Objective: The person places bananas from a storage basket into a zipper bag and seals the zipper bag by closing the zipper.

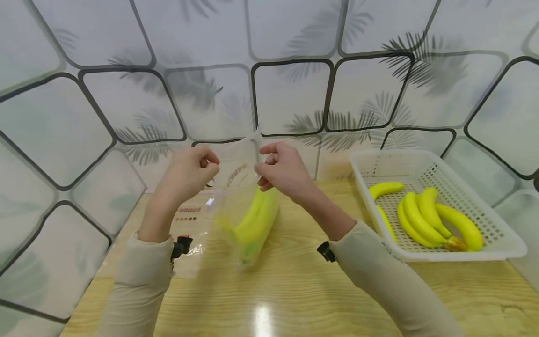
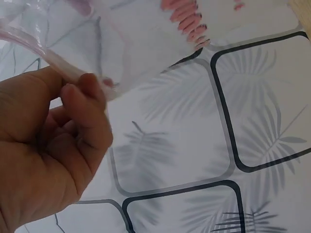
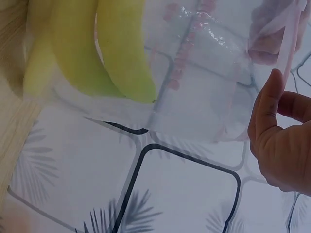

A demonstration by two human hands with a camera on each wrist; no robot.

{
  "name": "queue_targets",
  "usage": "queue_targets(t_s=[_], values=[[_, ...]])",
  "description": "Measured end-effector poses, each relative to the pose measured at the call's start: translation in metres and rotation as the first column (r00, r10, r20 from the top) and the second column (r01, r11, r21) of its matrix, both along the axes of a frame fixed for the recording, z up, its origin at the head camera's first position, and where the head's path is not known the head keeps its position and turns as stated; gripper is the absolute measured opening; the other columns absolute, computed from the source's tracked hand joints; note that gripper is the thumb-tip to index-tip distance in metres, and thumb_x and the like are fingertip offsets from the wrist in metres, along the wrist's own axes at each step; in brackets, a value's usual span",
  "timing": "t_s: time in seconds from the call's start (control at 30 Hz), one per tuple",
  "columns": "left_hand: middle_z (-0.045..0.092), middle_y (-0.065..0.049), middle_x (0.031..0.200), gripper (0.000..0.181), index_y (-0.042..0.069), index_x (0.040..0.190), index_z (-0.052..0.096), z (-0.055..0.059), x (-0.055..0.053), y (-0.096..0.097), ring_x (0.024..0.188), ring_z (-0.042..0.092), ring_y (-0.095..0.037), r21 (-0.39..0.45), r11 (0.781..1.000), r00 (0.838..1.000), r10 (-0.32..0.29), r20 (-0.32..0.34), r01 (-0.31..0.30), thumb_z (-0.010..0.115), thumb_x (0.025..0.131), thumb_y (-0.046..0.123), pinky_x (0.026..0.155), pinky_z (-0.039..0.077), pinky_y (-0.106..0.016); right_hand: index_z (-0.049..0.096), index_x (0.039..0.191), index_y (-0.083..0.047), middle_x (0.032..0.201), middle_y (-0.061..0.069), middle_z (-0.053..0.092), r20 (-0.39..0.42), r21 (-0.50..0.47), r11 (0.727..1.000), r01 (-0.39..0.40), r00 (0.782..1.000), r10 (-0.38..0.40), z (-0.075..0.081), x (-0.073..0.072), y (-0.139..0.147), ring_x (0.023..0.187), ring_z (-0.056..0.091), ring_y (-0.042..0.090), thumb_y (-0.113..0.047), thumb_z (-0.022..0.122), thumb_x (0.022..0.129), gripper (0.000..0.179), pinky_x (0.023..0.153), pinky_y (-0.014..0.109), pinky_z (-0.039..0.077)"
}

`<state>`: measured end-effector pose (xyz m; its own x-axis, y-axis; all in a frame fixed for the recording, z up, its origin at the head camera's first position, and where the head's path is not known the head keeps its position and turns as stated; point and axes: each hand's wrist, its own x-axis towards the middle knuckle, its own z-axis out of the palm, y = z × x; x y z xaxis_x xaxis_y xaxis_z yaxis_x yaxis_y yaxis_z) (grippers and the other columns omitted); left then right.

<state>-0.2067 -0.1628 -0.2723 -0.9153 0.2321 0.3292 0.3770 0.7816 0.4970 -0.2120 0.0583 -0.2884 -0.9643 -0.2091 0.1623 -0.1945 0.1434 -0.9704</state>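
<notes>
A clear zip bag (image 1: 236,187) with reddish printing hangs upright between my hands, its opening at the top. Inside it are several yellow bananas (image 1: 258,217) with greenish tips, low in the bag. My left hand (image 1: 185,175) pinches one top corner of the bag between thumb and forefinger; the left wrist view shows the pinkish seal strip (image 2: 63,68) in that grip. At the opposite side of the opening, my right hand (image 1: 283,169) pinches the bag's edge. In the right wrist view the bananas (image 3: 119,46) show through the plastic.
Flat on the wooden table (image 1: 269,290), left of the hanging bag, lies more clear printed plastic (image 1: 189,262). A white perforated basket (image 1: 463,256) stands at the right, holding several loose bananas (image 1: 417,220). Behind everything is a patterned wall covering (image 1: 290,98).
</notes>
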Motion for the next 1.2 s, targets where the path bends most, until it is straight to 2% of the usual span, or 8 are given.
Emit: queue_targets(t_s=[0.13, 0.3, 0.4, 0.63, 0.8, 0.93, 1.13, 1.2], values=[[0.067, -0.015, 0.090, 0.022, 0.000, 0.102, 0.067, -0.001, -0.003, -0.003, 0.062, 0.051, -0.020, -0.094, 0.995, 0.991, -0.023, 0.134, 0.036, 0.049, 0.095, 0.009, 0.061, 0.043, -0.033, 0.054, 0.128, 0.002, 0.081, 0.016, 0.063, 0.010, 0.043, 0.999, -0.030, 1.000, 0.030, 0.000, 0.000, -0.010, 0.060, 0.066, 0.020, -0.003, 0.061, 0.092, 0.037, 0.060, 0.035, 0.059], [0.067, -0.017, 0.086, 0.020, -0.003, 0.101, 0.064, 0.002, -0.005, -0.011, 0.054, 0.054, -0.018, -0.131, 0.991, 0.976, 0.027, 0.216, 0.002, 0.048, 0.093, 0.007, 0.054, 0.044, -0.031, 0.057, 0.126, 0.002, 0.079, 0.016, 0.064, -0.035, 0.050, 0.999, -0.017, 0.999, 0.019, 0.003, 0.001, -0.012, 0.060, 0.066, 0.022, -0.002, 0.061, 0.091, 0.036, 0.059, 0.036, 0.059], [0.068, -0.020, 0.091, 0.022, -0.005, 0.102, 0.064, 0.007, -0.005, -0.016, 0.057, 0.059, -0.020, -0.151, 0.988, 0.973, 0.047, 0.226, -0.013, 0.049, 0.091, 0.006, 0.056, 0.048, -0.033, 0.057, 0.127, 0.002, 0.080, 0.016, 0.065, -0.037, 0.056, 0.998, -0.009, 0.999, 0.011, 0.005, 0.001, -0.009, 0.059, 0.066, 0.020, -0.002, 0.061, 0.091, 0.036, 0.059, 0.035, 0.059], [0.069, -0.019, 0.098, 0.024, -0.001, 0.102, 0.069, 0.015, 0.003, -0.017, 0.075, 0.060, -0.029, -0.077, 0.992, 0.994, 0.105, 0.026, -0.103, 0.049, 0.091, 0.006, 0.071, 0.049, -0.042, 0.058, 0.126, 0.000, 0.080, 0.016, 0.063, -0.047, 0.007, 1.000, -0.001, 0.999, 0.001, 0.009, 0.001, -0.002, 0.061, 0.067, 0.023, -0.001, 0.060, 0.091, 0.036, 0.061, 0.037, 0.060], [0.069, -0.018, 0.087, 0.022, -0.003, 0.096, 0.070, 0.011, 0.009, -0.009, 0.068, 0.059, -0.029, -0.065, 0.993, 0.982, 0.084, -0.168, -0.096, 0.050, 0.088, 0.001, 0.069, 0.049, -0.042, 0.055, 0.129, 0.001, 0.080, 0.014, 0.061, 0.008, 0.001, 1.000, -0.018, 1.000, 0.018, -0.004, 0.001, 0.005, 0.063, 0.067, 0.024, -0.001, 0.058, 0.091, 0.038, 0.062, 0.037, 0.060], [0.066, -0.017, 0.078, 0.017, -0.005, 0.093, 0.068, 0.000, 0.015, 0.007, 0.061, 0.055, -0.026, -0.063, 0.995, 0.958, 0.055, -0.283, -0.076, 0.053, 0.087, -0.002, 0.065, 0.049, -0.040, 0.051, 0.133, 0.003, 0.079, 0.011, 0.061, 0.077, 0.013, 0.999, -0.049, 0.996, 0.048, -0.026, 0.000, 0.019, 0.064, 0.066, 0.020, -0.001, 0.058, 0.091, 0.043, 0.063, 0.036, 0.060], [0.057, -0.005, 0.069, 0.005, 0.004, 0.083, 0.064, -0.028, 0.027, 0.049, 0.056, 0.047, -0.019, -0.170, 0.984, 0.954, -0.001, -0.300, -0.052, 0.060, 0.085, 0.001, 0.052, 0.044, -0.032, 0.043, 0.138, 0.010, 0.078, 0.013, 0.063, 0.190, 0.018, 0.998, -0.059, 0.980, 0.055, -0.075, 0.002, 0.051, 0.063, 0.068, 0.018, 0.001, 0.056, 0.089, 0.051, 0.062, 0.034, 0.060], [0.051, 0.000, 0.063, 0.009, 0.009, 0.077, 0.060, -0.038, 0.031, 0.065, 0.052, 0.042, -0.015, -0.225, 0.973, 0.948, -0.025, -0.318, -0.050, 0.063, 0.085, 0.004, 0.046, 0.038, -0.029, 0.045, 0.134, 0.012, 0.077, 0.015, 0.063, 0.213, 0.080, 0.996, -0.046, 0.977, 0.028, -0.091, 0.004, 0.061, 0.059, 0.067, 0.019, 0.002, 0.055, 0.087, 0.049, 0.058, 0.033, 0.059]])
